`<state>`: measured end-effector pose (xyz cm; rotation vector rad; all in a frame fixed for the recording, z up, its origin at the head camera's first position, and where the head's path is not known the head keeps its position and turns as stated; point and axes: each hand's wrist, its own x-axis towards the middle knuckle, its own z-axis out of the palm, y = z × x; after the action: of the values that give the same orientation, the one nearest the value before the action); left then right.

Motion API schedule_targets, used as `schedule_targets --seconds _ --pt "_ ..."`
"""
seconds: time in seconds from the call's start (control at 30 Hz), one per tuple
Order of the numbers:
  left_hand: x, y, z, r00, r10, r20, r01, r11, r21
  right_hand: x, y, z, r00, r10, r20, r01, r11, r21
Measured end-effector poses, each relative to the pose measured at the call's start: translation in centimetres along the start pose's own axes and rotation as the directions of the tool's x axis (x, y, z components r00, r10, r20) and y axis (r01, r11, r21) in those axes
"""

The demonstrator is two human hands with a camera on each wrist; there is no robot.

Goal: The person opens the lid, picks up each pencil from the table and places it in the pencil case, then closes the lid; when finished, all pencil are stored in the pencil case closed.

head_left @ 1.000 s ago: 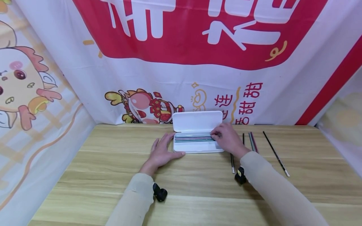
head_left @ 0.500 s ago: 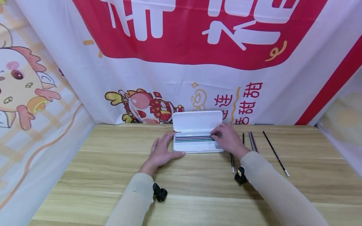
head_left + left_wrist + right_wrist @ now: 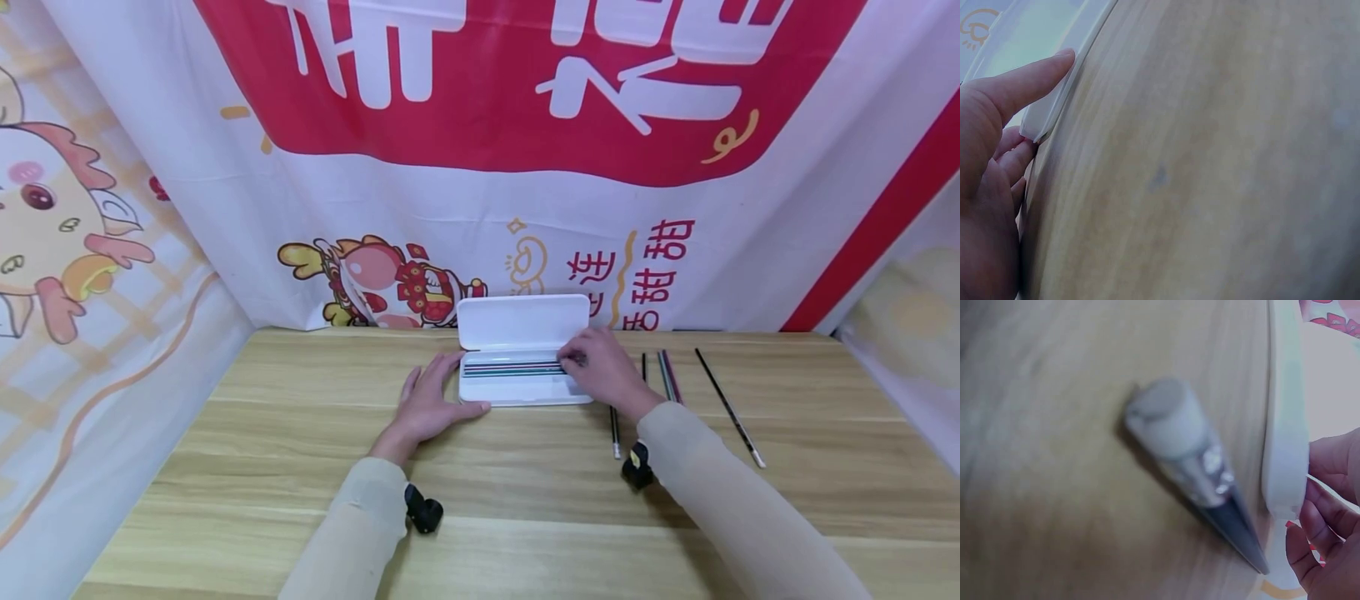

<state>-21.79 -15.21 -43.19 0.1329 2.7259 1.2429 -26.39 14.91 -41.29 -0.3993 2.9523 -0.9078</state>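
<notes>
A white pencil case point(image 3: 517, 393) stands on the wooden table, its lid point(image 3: 523, 322) raised at the back. Several dark and teal pencils point(image 3: 510, 369) lie lengthwise inside. My left hand point(image 3: 427, 408) holds the case's left end, thumb along the front edge and fingers at the back left corner; in the left wrist view the thumb point(image 3: 1029, 84) lies over the rim. At the case's right end my right hand point(image 3: 603, 371) has curled fingers that pinch a pencil's end; the fingers hide most of that end. The right wrist view shows these fingers point(image 3: 1329, 525) beside the case wall.
Right of the case lies a black pencil point(image 3: 616, 433) with a white eraser, partly under the right hand. Teal and purple pencils point(image 3: 670, 379) and another black pencil point(image 3: 727, 404) lie farther right. A printed cloth point(image 3: 420, 200) hangs behind the table.
Both hands and the case stay in place. The head view has shifted very slightly; the pencils in the case look almost unchanged.
</notes>
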Motion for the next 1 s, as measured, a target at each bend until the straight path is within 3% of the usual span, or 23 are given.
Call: schedule_targets --seconds 0.17,0.33,0.53,0.73,1.0 --pt "0.1 -0.1 0.2 1.000 0.000 0.004 0.000 1.000 0.014 -1.1 -0.1 -1.5 0.999 -0.016 -0.043 0.020 0.996 0.086" --pt "0.3 -0.2 0.2 1.000 0.000 0.006 0.000 1.000 0.027 -3.3 0.0 -4.0 0.995 -0.025 -0.101 0.041 0.987 0.153" --pt "0.5 -0.3 0.3 1.000 -0.013 0.013 0.013 0.999 0.034 -7.8 1.4 -6.0 0.985 0.131 -0.115 -0.099 0.964 0.249" --pt "0.5 -0.3 0.3 0.999 -0.031 0.014 0.030 0.999 0.032 -11.7 4.0 -6.5 0.944 0.298 -0.144 -0.238 0.914 0.330" --pt "0.1 -0.1 0.3 0.999 -0.034 0.004 0.034 0.999 0.036 -16.1 9.1 -7.3 0.905 0.398 -0.151 -0.303 0.851 0.428"
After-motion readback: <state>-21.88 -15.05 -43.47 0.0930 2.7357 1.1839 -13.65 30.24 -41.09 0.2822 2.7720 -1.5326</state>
